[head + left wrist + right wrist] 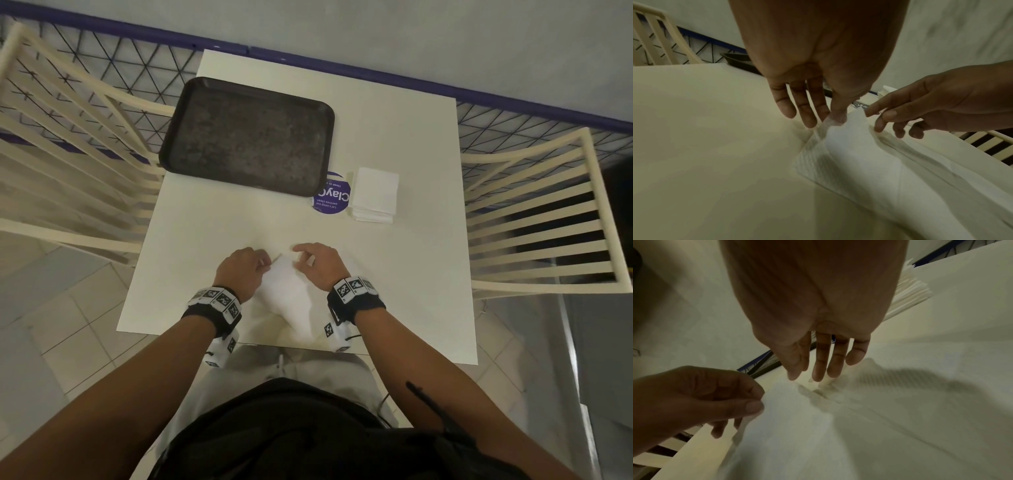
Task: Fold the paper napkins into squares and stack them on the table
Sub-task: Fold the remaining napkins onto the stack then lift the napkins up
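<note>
A white paper napkin (287, 294) lies partly lifted on the white table (205, 240) near its front edge, between both hands. My left hand (265, 260) pinches its far left corner between thumb and forefinger, seen close in the left wrist view (835, 118). My right hand (301, 258) hovers at the napkin's far right edge with fairly straight fingers (818, 369), tips just touching the paper and nothing clearly pinched. A stack of folded square napkins (375, 195) sits further back on the right.
A dark brown tray (246, 137) lies at the back left of the table. A round purple sticker (330, 202) sits between tray and stack. Cream slatted chairs stand on the left (68, 154) and right (534, 212).
</note>
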A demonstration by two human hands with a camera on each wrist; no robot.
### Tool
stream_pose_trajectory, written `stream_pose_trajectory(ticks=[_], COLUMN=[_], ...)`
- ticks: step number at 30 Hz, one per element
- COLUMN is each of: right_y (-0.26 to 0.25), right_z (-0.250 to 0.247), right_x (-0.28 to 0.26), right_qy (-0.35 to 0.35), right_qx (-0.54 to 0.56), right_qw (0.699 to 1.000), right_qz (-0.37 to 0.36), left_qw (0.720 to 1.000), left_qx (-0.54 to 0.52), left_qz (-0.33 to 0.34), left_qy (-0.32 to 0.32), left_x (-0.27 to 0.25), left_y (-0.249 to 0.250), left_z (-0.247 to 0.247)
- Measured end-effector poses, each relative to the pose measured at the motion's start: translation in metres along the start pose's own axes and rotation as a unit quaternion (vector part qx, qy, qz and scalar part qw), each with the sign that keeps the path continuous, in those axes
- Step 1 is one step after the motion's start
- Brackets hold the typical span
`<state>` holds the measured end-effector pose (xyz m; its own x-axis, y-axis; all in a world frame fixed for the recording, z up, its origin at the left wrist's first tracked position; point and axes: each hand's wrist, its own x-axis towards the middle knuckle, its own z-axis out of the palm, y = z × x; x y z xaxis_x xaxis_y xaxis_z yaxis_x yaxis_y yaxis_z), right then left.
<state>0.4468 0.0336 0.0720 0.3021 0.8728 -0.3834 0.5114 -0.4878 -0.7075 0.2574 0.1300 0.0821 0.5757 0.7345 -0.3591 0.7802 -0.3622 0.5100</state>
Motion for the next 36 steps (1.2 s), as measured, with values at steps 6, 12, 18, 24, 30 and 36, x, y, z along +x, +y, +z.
stream_pose_trajectory(ticks=[6,12,18,24,30,36], right_y=[-0.011,-0.011,-0.017,-0.018,-0.018,-0.013], right_z=[0.004,-0.007,-0.038,-0.065,-0.074,-0.071], right_x=[0.008,0.005,0.0,0.007,0.011,0.004], right_qy=[-0.008,0.038,0.083,0.129,0.145,0.063], right_qx=[-0.051,-0.014,0.083,0.139,0.167,0.186], right_qw=[0.999,0.999,0.993,0.981,0.974,0.98], right_qz=[0.0,0.017,0.028,0.043,0.05,0.032], left_qw=[0.998,0.998,0.967,0.967,0.961,0.952], left_qx=[-0.055,-0.061,-0.249,-0.252,-0.277,-0.306], left_qz=[0.012,-0.007,-0.048,-0.03,0.008,-0.012], left_qy=[-0.01,0.027,0.005,-0.022,-0.01,0.024], left_x=[-0.001,0.0,0.001,0.015,0.017,0.024], left_y=[0.0,-0.004,0.017,0.033,0.056,0.055], left_z=[-0.004,-0.004,-0.016,-0.017,-0.023,-0.03])
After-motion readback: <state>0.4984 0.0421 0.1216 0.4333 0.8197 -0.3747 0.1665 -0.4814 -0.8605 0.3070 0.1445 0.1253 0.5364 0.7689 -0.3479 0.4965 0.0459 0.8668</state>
